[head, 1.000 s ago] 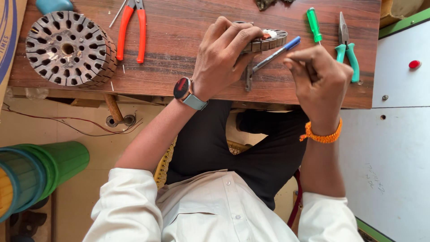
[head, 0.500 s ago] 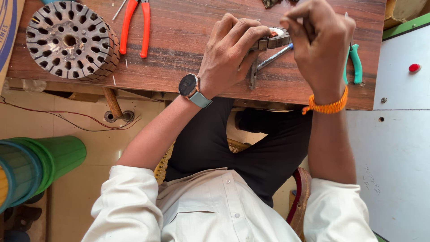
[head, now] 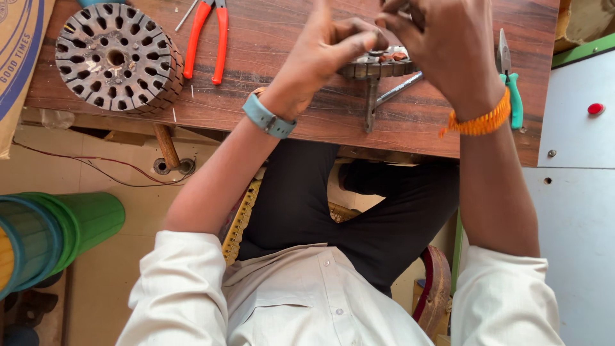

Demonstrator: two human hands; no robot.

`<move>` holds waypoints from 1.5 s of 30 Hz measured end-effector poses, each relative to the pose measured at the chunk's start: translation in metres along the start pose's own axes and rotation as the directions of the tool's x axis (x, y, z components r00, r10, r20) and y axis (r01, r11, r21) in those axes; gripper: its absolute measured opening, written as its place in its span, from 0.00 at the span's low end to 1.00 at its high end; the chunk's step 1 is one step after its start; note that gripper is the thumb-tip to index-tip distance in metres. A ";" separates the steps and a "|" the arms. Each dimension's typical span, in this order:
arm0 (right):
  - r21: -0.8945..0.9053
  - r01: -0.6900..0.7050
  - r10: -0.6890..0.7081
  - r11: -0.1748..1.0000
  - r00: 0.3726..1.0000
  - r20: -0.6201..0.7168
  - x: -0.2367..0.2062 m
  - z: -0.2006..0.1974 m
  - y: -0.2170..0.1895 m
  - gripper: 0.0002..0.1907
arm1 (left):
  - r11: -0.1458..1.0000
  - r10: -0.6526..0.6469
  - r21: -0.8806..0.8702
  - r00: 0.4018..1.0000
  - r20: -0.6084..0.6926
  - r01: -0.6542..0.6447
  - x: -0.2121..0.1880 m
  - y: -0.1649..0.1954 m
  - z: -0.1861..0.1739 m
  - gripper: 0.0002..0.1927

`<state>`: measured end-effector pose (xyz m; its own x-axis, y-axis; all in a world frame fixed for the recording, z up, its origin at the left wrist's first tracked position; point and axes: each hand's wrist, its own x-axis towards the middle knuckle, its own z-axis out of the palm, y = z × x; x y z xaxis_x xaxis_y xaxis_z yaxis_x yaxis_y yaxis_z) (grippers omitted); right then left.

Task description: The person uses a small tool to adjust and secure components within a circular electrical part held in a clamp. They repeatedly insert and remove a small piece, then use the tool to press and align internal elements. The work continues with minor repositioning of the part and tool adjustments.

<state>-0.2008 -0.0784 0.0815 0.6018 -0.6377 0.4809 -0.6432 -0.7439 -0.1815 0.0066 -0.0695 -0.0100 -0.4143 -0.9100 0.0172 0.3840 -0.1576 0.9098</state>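
Left hand (head: 327,54) and right hand (head: 442,45) both on slotted metal ring (head: 378,64) at table (head: 269,109) near edge. Rotor (head: 115,57) at left end; red pliers (head: 208,38) beside it; green pliers (head: 509,83) at right end.

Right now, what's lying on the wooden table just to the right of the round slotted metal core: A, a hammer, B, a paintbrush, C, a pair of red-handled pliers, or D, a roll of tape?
C: the red-handled pliers lie on the table just right of the round slotted metal core, while the left hand and right hand work at a smaller metal part farther right.
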 end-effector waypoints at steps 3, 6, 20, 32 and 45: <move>0.043 0.013 -0.012 0.999 1.000 -0.023 -0.005 -0.016 -0.027 0.07 | 0.923 0.290 0.192 0.932 0.219 -0.333 0.011 -0.004 -0.008 0.44; 0.068 -0.037 0.037 0.997 0.999 0.002 -0.012 -0.025 -0.048 0.07 | 0.910 0.287 0.188 0.890 0.355 -0.368 0.021 -0.003 -0.021 0.30; 0.237 -0.265 0.280 0.935 0.960 -0.031 -0.066 0.008 -0.062 0.05 | 0.804 0.380 0.294 0.826 0.417 -0.518 0.024 0.001 -0.022 0.09; 0.307 -0.492 0.553 0.815 0.818 -0.159 -0.122 0.027 -0.050 0.03 | 0.183 0.653 0.898 0.732 0.193 -0.400 -0.027 -0.008 0.035 0.26; 0.147 -0.160 0.191 0.976 0.955 -0.226 -0.068 -0.015 -0.042 0.04 | -0.006 0.723 0.937 0.646 0.245 -0.349 -0.028 -0.023 0.038 0.28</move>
<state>-0.2218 -0.0009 0.0692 0.3446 -0.7061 0.6186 -0.6545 -0.6531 -0.3808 -0.0216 -0.0255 -0.0154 -0.1925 -0.6079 0.7703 -0.6307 0.6780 0.3774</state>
